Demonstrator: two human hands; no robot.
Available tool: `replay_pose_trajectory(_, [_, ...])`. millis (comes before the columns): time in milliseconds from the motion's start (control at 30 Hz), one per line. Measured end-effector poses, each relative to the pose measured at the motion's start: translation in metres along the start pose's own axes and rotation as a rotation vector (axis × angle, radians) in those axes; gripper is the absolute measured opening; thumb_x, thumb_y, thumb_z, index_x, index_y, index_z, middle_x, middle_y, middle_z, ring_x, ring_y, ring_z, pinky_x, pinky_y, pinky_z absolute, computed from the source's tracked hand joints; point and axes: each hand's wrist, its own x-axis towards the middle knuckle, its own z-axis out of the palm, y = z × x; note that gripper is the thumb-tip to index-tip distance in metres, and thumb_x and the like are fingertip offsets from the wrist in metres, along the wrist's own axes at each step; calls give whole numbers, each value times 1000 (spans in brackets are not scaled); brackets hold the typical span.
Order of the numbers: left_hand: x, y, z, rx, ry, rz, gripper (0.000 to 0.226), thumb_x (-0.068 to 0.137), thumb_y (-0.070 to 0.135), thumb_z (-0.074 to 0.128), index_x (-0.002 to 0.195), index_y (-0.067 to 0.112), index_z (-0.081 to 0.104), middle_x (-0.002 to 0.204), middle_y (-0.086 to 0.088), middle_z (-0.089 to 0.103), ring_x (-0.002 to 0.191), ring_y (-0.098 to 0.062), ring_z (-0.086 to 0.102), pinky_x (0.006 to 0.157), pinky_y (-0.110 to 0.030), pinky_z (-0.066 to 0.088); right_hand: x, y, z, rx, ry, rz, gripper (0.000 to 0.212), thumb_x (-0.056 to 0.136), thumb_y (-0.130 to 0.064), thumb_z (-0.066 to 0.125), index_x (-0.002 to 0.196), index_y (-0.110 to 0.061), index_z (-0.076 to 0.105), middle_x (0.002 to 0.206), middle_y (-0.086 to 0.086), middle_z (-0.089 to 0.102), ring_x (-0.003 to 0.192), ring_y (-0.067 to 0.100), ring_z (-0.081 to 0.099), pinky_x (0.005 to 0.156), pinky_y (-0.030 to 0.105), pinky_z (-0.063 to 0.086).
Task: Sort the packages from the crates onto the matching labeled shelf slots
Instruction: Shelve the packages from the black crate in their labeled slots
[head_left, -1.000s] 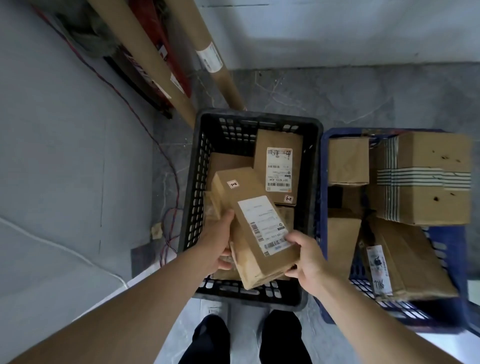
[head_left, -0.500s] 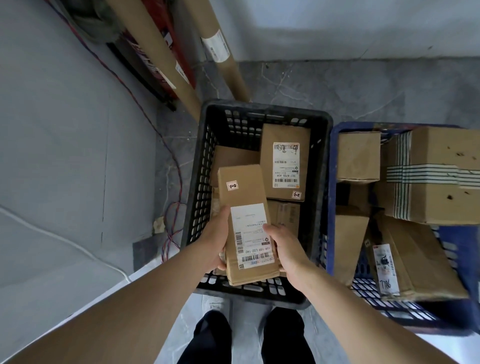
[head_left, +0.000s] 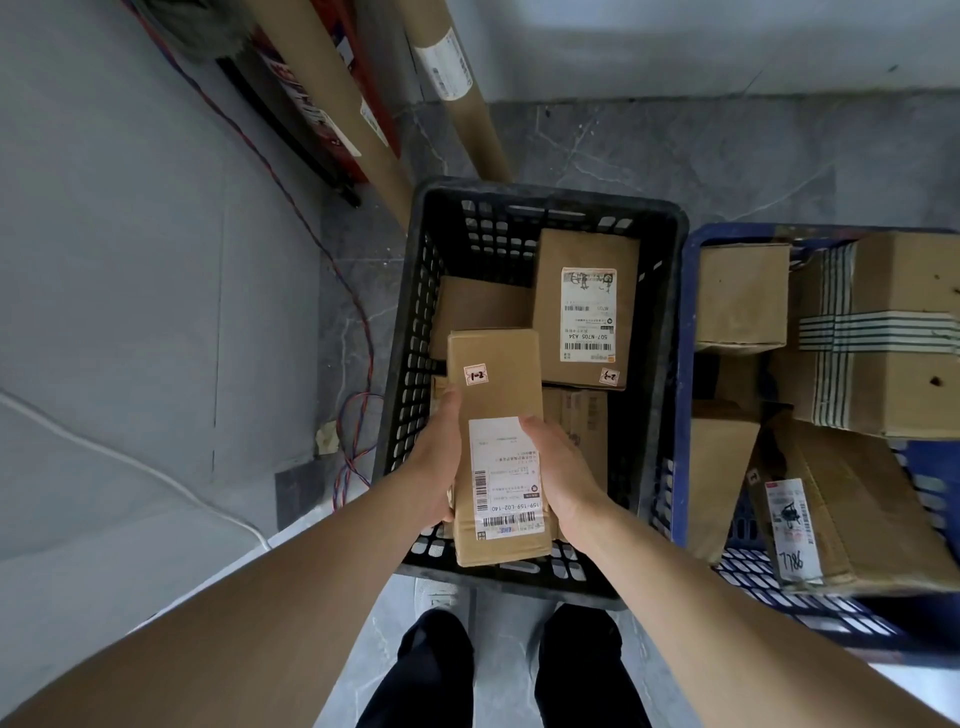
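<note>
**A:** Where was the long brown cardboard package (head_left: 496, 395) at that moment?

**B:** Lifted over the near left part of the black plastic crate (head_left: 545, 200), with its near end hanging past the crate's near rim. Its long axis ran straight away from the person, about parallel with the crate's left wall. The broad face was up.

**A:** And the hands?

**B:** One on each side of its near half. The left hand (head_left: 434, 467) gripped the left long edge and the right hand (head_left: 563, 478) gripped the right one, its thumb lying over the top beside the white shipping label (head_left: 506, 478). Both were closed round the package, and neither was nearer than the other.

**A:** Could the slot be read?

**B:** The small handwritten sticker (head_left: 475, 374) on the far half appeared to say "1-2". I judged that to be the shelf code.

**A:** What did the next move turn on?

**B:** No shelf was in view, so I think the person had to turn and carry it off. As the grip was at the near end, the far end would lead into a slot.

**A:** What lay around it?

**B:** A second labelled brown box (head_left: 587, 249) leaned at the crate's far right corner, with more cardboard lying under it. A blue plastic crate (head_left: 684, 395) of bigger cartons stood touching the right wall.
</note>
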Motion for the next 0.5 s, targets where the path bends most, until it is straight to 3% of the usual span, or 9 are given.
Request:
replay_pose_trajectory(133, [-21, 5, -3, -24, -42, -22, 65, 91, 81, 25, 107, 34, 66, 115, -4, 66, 115, -32, 54, 107, -69, 29, -14, -5, -4, 29, -39, -34, 62, 92, -70, 44, 135, -29, 61, 123, -3, 75, 114, 18, 71, 90, 40, 54])
replay_pose_trajectory(200, [-37, 11, -4, -46, -41, -11, 69, 91, 82, 24, 118, 34, 65, 122, -5, 66, 116, -33, 55, 104, -71, 28, -32, -15, -6, 41, -57, -51, 70, 88, -75, 43, 139, -29, 60, 129, -3, 73, 120, 19, 68, 98, 43, 53])
replay_pose_trajectory(267, [-63, 21, -3, -45, -56, 8, 68, 92, 81, 22, 111, 32, 65, 113, -6, 67, 107, -31, 58, 106, -71, 27, -55, -28, -8, 71, -56, -78, 76, 82, -78, 46, 142, -33, 59, 134, -4, 70, 125, 20, 66, 107, 47, 49])
replay_pose_trajectory(333, [-92, 32, 1, -36, -80, 35, 69, 92, 81, 22, 113, 30, 65, 115, -8, 67, 107, -32, 58, 107, -70, 26, -77, -43, -10, 130, -2, -112, 70, 84, -73, 50, 140, -32, 59, 133, -3, 70, 121, 18, 66, 99, 39, 52])
replay_pose_trajectory(400, [-122, 43, 4, -8, -113, 69, 72, 91, 82, 22, 118, 30, 63, 127, -9, 64, 121, -37, 54, 110, -73, 24, -102, -60, -13, 163, 34, -142, 53, 99, -62, 49, 138, -27, 60, 122, -3, 73, 113, 17, 68, 84, 31, 53])
replay_pose_trajectory(500, [-172, 59, 8, 32, -164, 111, 67, 92, 81, 18, 102, 32, 63, 117, -6, 65, 128, -39, 51, 112, -71, 22, -146, -83, -17, 193, 20, -192, 44, 107, -52, 40, 135, -25, 60, 107, -7, 73, 100, 11, 69, 72, 27, 50])
